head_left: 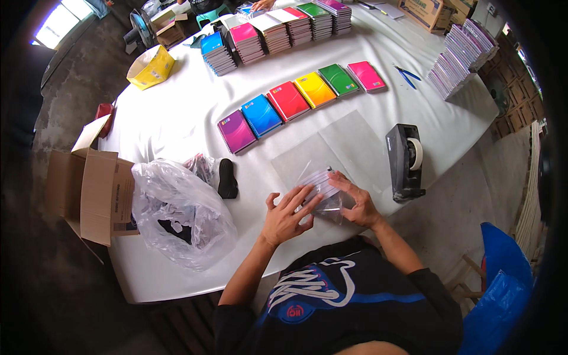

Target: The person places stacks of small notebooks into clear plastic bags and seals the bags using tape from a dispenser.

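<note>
On the table before me lies a pale, striped bundle (319, 182) in clear plastic film; the stripes look like stacked notebook edges, but my fingers hide part of it. My left hand (288, 214) rests on its near left side, fingers stretched and spread. My right hand (358, 204) grips its right side, fingertips at the far corner and thumb against the loose film. Under and beyond the bundle are flat translucent sheets (361, 142). A black tape dispenser (397, 160) with a roll of tape stands to the right.
Beyond runs a row of spiral notebooks (288, 100). Notebook stacks (276, 40) line the far edge, another stack (461, 56) the right. Blue pliers (407, 76) lie near it. At left are a plastic bag (183, 207), cardboard box (106, 192) and yellow container (150, 68). Another person's hand (262, 5) shows far off.
</note>
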A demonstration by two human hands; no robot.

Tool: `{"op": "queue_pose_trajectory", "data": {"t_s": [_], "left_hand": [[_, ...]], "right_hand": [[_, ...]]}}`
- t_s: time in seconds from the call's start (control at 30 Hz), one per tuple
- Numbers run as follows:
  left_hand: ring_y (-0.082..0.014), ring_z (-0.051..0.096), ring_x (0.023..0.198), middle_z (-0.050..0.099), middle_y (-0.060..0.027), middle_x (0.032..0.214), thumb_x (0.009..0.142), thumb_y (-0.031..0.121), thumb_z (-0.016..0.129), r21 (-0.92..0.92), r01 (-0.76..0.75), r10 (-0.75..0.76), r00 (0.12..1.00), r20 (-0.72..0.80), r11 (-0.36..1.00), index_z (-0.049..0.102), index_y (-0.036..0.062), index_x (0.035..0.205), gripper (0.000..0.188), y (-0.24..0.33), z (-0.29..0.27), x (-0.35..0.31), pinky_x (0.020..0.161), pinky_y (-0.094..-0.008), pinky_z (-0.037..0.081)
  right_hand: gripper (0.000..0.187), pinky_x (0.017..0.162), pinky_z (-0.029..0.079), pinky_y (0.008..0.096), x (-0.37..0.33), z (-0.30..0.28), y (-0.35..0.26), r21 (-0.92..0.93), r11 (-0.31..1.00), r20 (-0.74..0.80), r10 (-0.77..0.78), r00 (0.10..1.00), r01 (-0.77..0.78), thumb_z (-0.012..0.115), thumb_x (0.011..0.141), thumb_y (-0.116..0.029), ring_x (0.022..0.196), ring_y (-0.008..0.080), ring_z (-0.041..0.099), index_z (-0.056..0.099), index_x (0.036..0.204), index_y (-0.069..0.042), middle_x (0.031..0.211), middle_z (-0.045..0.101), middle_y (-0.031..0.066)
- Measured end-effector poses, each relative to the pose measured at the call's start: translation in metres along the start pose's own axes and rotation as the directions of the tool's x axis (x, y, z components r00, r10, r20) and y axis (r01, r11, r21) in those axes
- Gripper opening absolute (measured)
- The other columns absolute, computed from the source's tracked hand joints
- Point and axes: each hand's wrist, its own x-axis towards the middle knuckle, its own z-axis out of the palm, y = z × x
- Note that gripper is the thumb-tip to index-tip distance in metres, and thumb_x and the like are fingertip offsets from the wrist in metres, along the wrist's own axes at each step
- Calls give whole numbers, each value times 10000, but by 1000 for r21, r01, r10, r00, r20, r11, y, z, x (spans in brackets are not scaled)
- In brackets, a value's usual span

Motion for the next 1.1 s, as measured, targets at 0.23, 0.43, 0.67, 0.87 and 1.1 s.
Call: {"op": "queue_pose_trajectory", "data": {"t_s": [0.23, 0.43, 0.67, 0.87, 1.1], "left_hand": [[-271, 370, 1262, 414, -43, 1357, 610, 334, 740, -83, 67, -53, 985, 162, 994, 572, 384, 1147, 565, 13, -16, 11, 946, -501, 209], [-312, 443, 1194, 460, -112, 1299, 644, 248, 729, -746, 14, -285, 929, -237, 666, 601, 79, 1123, 524, -20, -10, 19, 953, -444, 352], [-136, 641, 802, 678, -99, 895, 809, -18, 546, -849, 426, -215, 902, 373, 313, 637, -37, 1043, 252, -53, -2, 70, 725, -267, 512], [-218, 619, 960, 667, -90, 986, 761, -53, 554, -915, 197, -659, 746, -93, 351, 643, -24, 1036, 291, -58, -20, 81, 791, -319, 489], [-298, 263, 1355, 529, 27, 1296, 754, 557, 587, -77, -36, 42, 995, 88, 996, 578, 207, 1221, 584, -8, -30, 19, 1032, -543, -34]], "right_hand": [[497, 1081, 167, 550, 14, -11, -2, -356, 908, 209, -154, 966, 222, 655, 746, -75, 1289, 196, 406, 567, 1220, -192, 1307, 524, -22], [424, 1053, 94, 642, 21, -18, -5, -578, 717, 307, -251, 918, 389, 584, 779, -94, 1271, 115, 422, 585, 1181, -229, 1268, 548, -53], [392, 1044, 97, 662, 19, -13, -5, -547, 752, 283, -247, 927, 367, 606, 787, -107, 1276, 115, 412, 586, 1160, -227, 1250, 554, -57], [374, 1041, 97, 668, 20, -12, -7, -572, 751, 270, -206, 941, 329, 606, 788, -107, 1296, 124, 386, 587, 1143, -222, 1267, 541, -51], [454, 1070, 89, 610, 14, -12, -12, -452, 853, 254, -156, 954, 260, 647, 769, -126, 1331, 170, 338, 552, 1203, -216, 1314, 506, -33]]}}
